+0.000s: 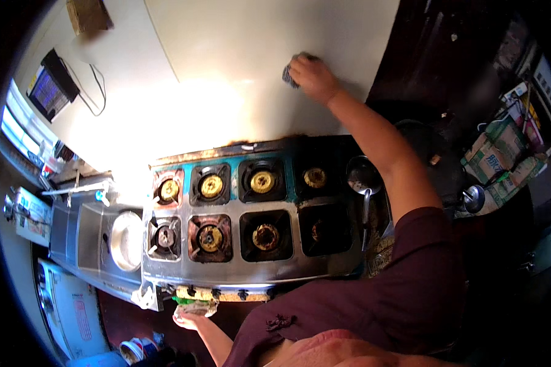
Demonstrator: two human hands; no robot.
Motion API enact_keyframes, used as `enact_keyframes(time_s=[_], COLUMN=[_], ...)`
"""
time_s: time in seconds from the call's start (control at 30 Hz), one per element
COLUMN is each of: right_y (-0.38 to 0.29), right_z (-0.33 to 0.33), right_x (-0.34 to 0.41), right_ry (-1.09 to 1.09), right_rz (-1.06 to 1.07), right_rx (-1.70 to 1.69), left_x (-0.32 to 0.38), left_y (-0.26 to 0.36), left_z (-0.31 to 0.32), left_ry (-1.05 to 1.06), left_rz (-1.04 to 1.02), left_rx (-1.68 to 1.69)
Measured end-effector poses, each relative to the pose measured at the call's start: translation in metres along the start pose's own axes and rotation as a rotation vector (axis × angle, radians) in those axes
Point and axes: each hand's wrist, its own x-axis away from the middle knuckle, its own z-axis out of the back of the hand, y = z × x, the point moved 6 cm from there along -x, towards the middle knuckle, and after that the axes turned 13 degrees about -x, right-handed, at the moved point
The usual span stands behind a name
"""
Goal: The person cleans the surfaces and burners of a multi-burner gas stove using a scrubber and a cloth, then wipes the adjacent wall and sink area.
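Observation:
My right hand [314, 78] is stretched up to the pale wall panel [275, 41], pressing a grey scouring pad [290, 77] against it. Low on the left, my left hand [188, 319] holds a crumpled beige cloth [204, 308]. Something green [190, 301] shows at the cloth's upper edge, too small to identify. Between my hands lies a steel gas range [266, 270] with two rows of burners. One brass-coloured burner [262, 182] sits in the back row, nearer the wall. Dark soot stains run along the foot of the panel.
Left of the range is a steel sink [87, 225] with a round metal basin [127, 241]. A ladle [366, 202] rests at the range's right end. Farther right are a flattened green carton [496, 156] and a metal lid [473, 198]. A white bucket [133, 351] stands below left.

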Motion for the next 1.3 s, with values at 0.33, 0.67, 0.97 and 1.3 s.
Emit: enact_keyframes(time_s=[0.33, 0.67, 0.97, 1.3], right_y=[0.135, 0.110, 0.147, 0.175], right_z=[0.287, 0.114, 0.270, 0.302], right_x=[-0.112, 0.067, -0.030, -0.088], right_ry=[0.623, -0.072, 0.691, 0.754], right_rz=[-0.600, -0.255, -0.543, -0.422], right_rx=[-0.024, 0.141, 0.262, 0.485], left_x=[-0.036, -0.017, 0.037, 0.014], left_y=[-0.032, -0.026, 0.028, -0.024], left_z=[0.020, -0.027, -0.013, 0.012], left_ry=[0.005, -0.100, -0.010, 0.022], left_rz=[-0.162, -0.162, -0.086, -0.160], left_rx=[-0.049, -0.103, -0.017, -0.068])
